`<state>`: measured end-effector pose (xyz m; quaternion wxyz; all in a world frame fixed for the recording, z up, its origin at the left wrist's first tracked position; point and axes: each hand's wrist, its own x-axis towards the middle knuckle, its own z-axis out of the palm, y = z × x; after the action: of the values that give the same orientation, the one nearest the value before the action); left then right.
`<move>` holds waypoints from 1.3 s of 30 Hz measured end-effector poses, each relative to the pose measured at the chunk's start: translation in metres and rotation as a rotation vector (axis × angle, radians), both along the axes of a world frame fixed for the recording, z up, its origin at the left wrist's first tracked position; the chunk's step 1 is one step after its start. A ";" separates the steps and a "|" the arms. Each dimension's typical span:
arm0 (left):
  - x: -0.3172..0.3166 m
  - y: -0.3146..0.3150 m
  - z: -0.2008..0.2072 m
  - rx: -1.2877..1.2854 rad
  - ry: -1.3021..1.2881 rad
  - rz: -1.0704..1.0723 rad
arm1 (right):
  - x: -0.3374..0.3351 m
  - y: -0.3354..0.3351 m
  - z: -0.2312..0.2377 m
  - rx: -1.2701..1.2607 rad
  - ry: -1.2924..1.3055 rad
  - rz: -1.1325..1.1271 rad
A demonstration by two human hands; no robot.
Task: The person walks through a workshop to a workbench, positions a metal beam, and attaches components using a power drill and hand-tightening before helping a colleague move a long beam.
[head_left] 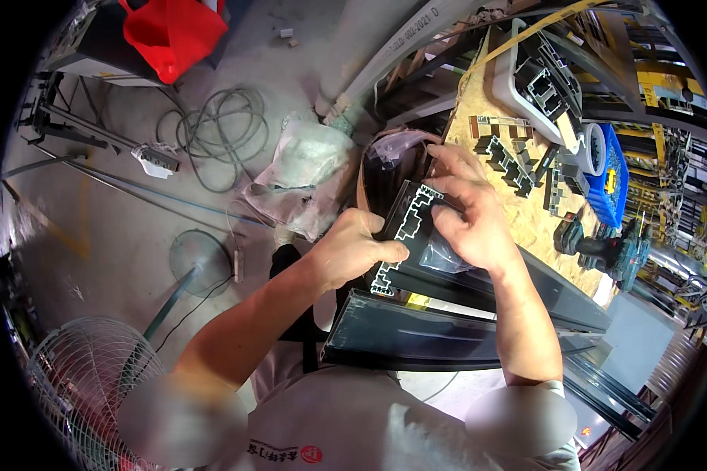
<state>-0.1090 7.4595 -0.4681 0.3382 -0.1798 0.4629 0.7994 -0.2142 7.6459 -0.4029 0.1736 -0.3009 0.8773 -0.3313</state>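
Observation:
A black aluminium profile (408, 229) with a bright, stepped cut end is between my hands, in the middle of the view. My left hand (355, 250) is closed round its left side, the thumb lying across the end face. With bent fingers and thumb, my right hand (477, 213) grips the far upper corner of the same end. Clear plastic film (441, 256) shows under the right palm. Closer to my body, a second long black profile (416, 334) runs off to the right beneath my right forearm.
On the chipboard bench (467, 106) lie short profile offcuts (511, 166), a cordless drill (617, 253), a blue crate (609, 177) and a white bin (518, 94). A white sack (302, 169), coiled hose (220, 137) and caged fan (90, 392) stand left on the floor.

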 end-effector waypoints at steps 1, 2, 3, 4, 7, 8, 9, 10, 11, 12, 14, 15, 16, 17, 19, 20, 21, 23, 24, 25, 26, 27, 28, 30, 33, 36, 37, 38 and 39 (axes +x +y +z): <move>0.001 -0.001 -0.002 -0.001 -0.005 -0.033 | 0.003 0.001 -0.001 0.001 0.032 -0.011; 0.001 -0.002 -0.003 -0.002 -0.010 -0.066 | 0.006 0.002 -0.004 0.003 0.063 -0.023; 0.001 -0.003 -0.002 -0.002 -0.004 -0.064 | 0.008 0.003 -0.007 0.004 0.094 -0.033; 0.001 -0.003 -0.001 0.002 0.002 -0.066 | 0.010 0.004 -0.012 -0.008 0.126 -0.045; 0.002 -0.003 -0.003 -0.010 0.014 -0.082 | 0.013 0.007 -0.026 -0.054 0.212 -0.065; 0.002 -0.004 -0.004 -0.019 0.017 -0.089 | 0.013 0.008 -0.029 -0.076 0.235 -0.061; 0.002 -0.005 -0.003 -0.028 0.024 -0.094 | 0.013 0.007 -0.031 -0.098 0.258 -0.057; 0.001 -0.007 0.000 -0.036 0.031 -0.099 | 0.013 0.006 -0.031 -0.102 0.273 -0.049; 0.001 -0.008 0.001 -0.045 0.037 -0.104 | 0.014 0.005 -0.031 -0.106 0.288 -0.040; 0.002 -0.009 0.000 -0.054 0.034 -0.110 | 0.014 0.004 -0.032 -0.110 0.302 -0.031; 0.003 -0.010 -0.001 -0.073 0.029 -0.118 | 0.014 0.003 -0.036 -0.130 0.322 -0.024; 0.004 -0.012 -0.001 -0.085 0.044 -0.126 | 0.015 0.003 -0.039 -0.140 0.333 -0.023; 0.002 -0.010 -0.001 -0.093 0.064 -0.136 | 0.014 0.006 -0.038 -0.137 0.343 -0.020; 0.001 -0.009 0.000 -0.101 0.085 -0.151 | 0.014 0.009 -0.038 -0.134 0.354 -0.022; -0.001 -0.009 -0.001 -0.334 0.428 -0.152 | 0.016 0.020 -0.046 -0.153 0.415 -0.028; -0.001 -0.007 0.003 -0.278 0.303 -0.143 | 0.015 0.021 -0.049 -0.142 0.413 -0.017; 0.001 -0.003 0.004 -0.214 0.254 -0.069 | 0.015 0.020 -0.049 -0.134 0.449 -0.008; 0.001 -0.009 -0.003 -0.140 0.199 -0.130 | 0.023 0.021 -0.041 -0.014 0.434 -0.035; 0.005 -0.006 -0.004 -0.069 0.100 0.002 | 0.025 0.020 -0.022 -0.075 0.380 -0.089; 0.001 -0.003 0.001 -0.066 0.055 -0.008 | 0.030 0.028 -0.002 -0.087 0.387 -0.169; -0.001 -0.003 0.005 -0.086 0.002 -0.015 | 0.042 0.046 0.001 -0.124 0.411 -0.346; 0.000 -0.001 -0.002 -0.059 0.009 -0.026 | 0.055 0.071 0.001 -0.163 0.434 -0.519; 0.003 -0.002 -0.009 -0.036 0.019 -0.034 | 0.069 0.100 -0.004 -0.268 0.304 -0.856; 0.002 0.000 -0.007 -0.021 0.026 -0.067 | 0.074 0.156 0.002 -0.691 0.152 -1.353; -0.006 0.014 0.023 0.105 0.049 0.073 | 0.061 0.245 0.007 -0.624 0.396 -1.557; -0.005 0.000 0.019 0.026 0.086 -0.002 | 0.019 0.266 0.020 -0.689 0.408 -1.231; 0.001 -0.007 0.015 -0.017 0.096 -0.011 | 0.008 0.259 0.025 -0.699 0.372 -1.205; -0.003 -0.004 0.021 -0.001 0.026 -0.039 | 0.001 0.272 0.019 -0.714 0.355 -1.226; -0.004 -0.004 0.017 -0.108 -0.044 -0.069 | -0.004 0.290 0.014 -0.732 0.337 -1.249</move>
<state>-0.1130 7.4558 -0.4507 0.3655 -0.1992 0.5037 0.7570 -0.2180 7.9360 -0.3887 -0.2953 0.1687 0.7333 -0.5888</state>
